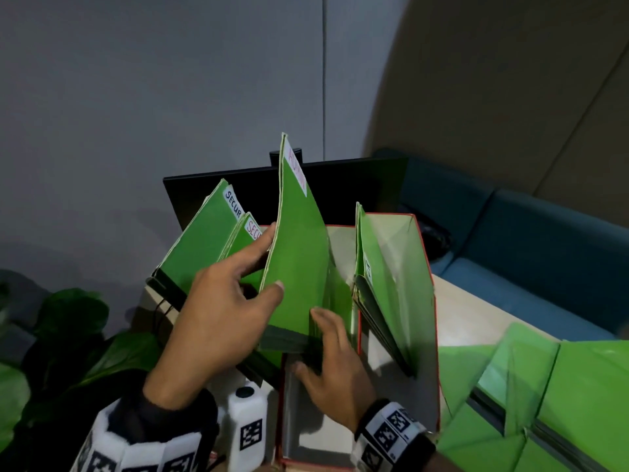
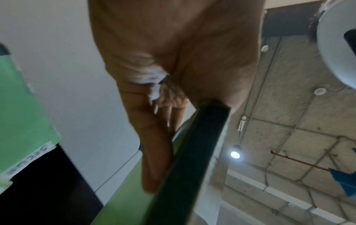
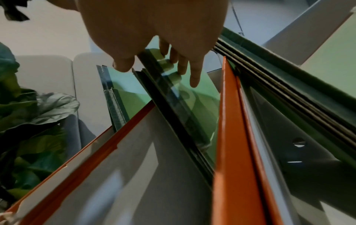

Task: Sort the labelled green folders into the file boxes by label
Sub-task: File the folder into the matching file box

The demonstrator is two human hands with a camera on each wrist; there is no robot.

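My left hand (image 1: 267, 264) grips an upright green folder (image 1: 299, 260) with a red-lettered white label, thumb on its front and fingers behind. My right hand (image 1: 313, 342) pinches the folder's dark spine lower down, over the middle red file box (image 1: 306, 424). The left wrist view shows my left hand (image 2: 163, 144) against the dark spine (image 2: 192, 159). In the right wrist view, my right hand (image 3: 154, 65) has its thumb and fingers either side of the spine (image 3: 173, 106), beside the box's red edge (image 3: 227, 121). Folders labelled SECUR (image 1: 204, 240) lean at the left.
The right red file box (image 1: 423, 267) holds several leaning green folders (image 1: 377, 267). More green folders (image 1: 551, 403) lie on the table at the right. A black monitor (image 1: 357, 185) stands behind the boxes, a leafy plant (image 1: 68, 335) at the left, a blue sofa (image 1: 510, 233) beyond.
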